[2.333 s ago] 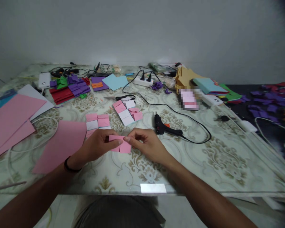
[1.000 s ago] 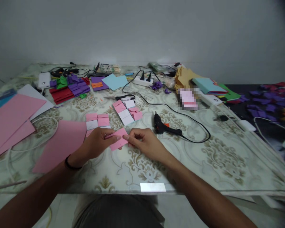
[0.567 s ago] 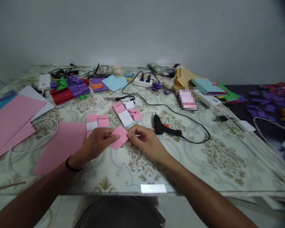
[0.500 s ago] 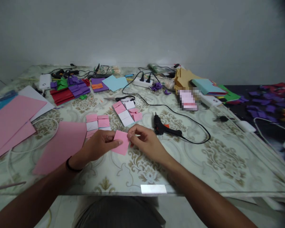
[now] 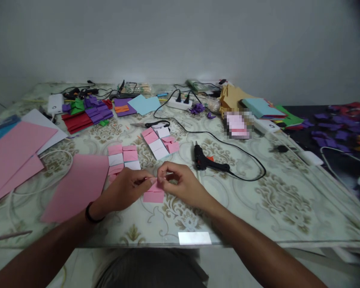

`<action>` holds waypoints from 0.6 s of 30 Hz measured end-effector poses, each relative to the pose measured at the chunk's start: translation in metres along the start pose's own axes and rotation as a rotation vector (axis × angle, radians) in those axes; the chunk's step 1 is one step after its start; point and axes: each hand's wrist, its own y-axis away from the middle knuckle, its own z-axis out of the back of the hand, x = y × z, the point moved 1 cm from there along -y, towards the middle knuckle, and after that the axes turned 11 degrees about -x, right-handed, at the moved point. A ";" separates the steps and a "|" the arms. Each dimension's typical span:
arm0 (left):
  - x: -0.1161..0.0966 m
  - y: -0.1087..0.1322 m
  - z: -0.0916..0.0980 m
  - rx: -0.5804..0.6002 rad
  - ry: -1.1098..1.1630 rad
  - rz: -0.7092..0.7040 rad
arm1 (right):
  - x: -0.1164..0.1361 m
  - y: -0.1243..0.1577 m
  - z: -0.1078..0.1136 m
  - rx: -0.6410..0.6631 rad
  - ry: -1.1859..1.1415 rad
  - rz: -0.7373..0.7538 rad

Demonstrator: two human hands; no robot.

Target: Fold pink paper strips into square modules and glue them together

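Observation:
A small pink piece of paper (image 5: 153, 197) with a crease or slit across it is pinched at its far edge between my two hands. My left hand (image 5: 126, 189), with a dark band on the wrist, closes thumb and fingers on its upper left. On the upper right, the fingertips of my right hand (image 5: 180, 182) press the same paper. Beyond my left hand lies a pink and white checkered paper panel (image 5: 116, 159), partly hidden by it. A second checkered panel (image 5: 159, 149) rests farther off, with folded pink pieces on it.
A black glue gun (image 5: 210, 161) lies right of my hands, its cord curving behind. Scissors (image 5: 151, 124) and a white power strip (image 5: 180, 103) are farther back. Pink sheets (image 5: 78, 184) spread at left. Folded purple papers (image 5: 100, 113) and a yellow-brown stack (image 5: 235, 97) sit near the wall.
The pink paper has been tilted and moved slightly nearer, now showing a line across it. My hands have come closer together, both pinching its far edge.

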 end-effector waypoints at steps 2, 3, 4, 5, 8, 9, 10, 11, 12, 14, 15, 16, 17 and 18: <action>-0.001 0.001 0.001 0.008 -0.009 -0.024 | 0.000 0.000 -0.001 0.017 0.000 0.001; -0.001 0.001 0.001 0.008 -0.009 -0.030 | 0.000 0.000 -0.002 0.024 -0.004 0.000; -0.001 0.001 0.001 0.008 -0.009 -0.034 | 0.000 0.000 -0.002 0.028 -0.010 -0.004; -0.001 0.001 0.001 0.007 -0.007 -0.037 | 0.001 0.000 -0.003 0.033 -0.019 -0.009; -0.002 0.001 0.003 0.009 0.011 -0.038 | 0.001 -0.001 -0.002 0.048 -0.043 -0.023; -0.001 0.001 0.005 0.011 0.024 -0.033 | 0.001 -0.002 -0.001 0.053 -0.048 -0.025; 0.000 0.000 0.007 0.004 0.044 -0.021 | 0.001 -0.003 0.001 0.053 -0.052 -0.026; 0.001 0.000 0.011 -0.011 0.071 -0.004 | 0.000 -0.004 0.003 0.048 -0.054 -0.027; 0.003 -0.001 0.015 -0.034 0.103 0.015 | 0.000 -0.006 0.006 0.037 -0.059 -0.026; 0.005 -0.002 0.023 -0.106 0.167 0.042 | -0.001 -0.008 0.011 0.001 -0.077 -0.027; 0.006 -0.003 0.025 -0.137 0.182 0.047 | -0.001 -0.009 0.013 -0.018 -0.092 -0.030; 0.006 -0.003 0.026 -0.152 0.185 0.045 | -0.001 -0.009 0.014 -0.036 -0.108 -0.032; 0.005 -0.003 0.026 -0.149 0.175 0.040 | 0.000 -0.009 0.014 -0.049 -0.118 -0.032; 0.005 -0.003 0.024 -0.132 0.155 0.032 | 0.000 -0.008 0.013 -0.054 -0.117 -0.031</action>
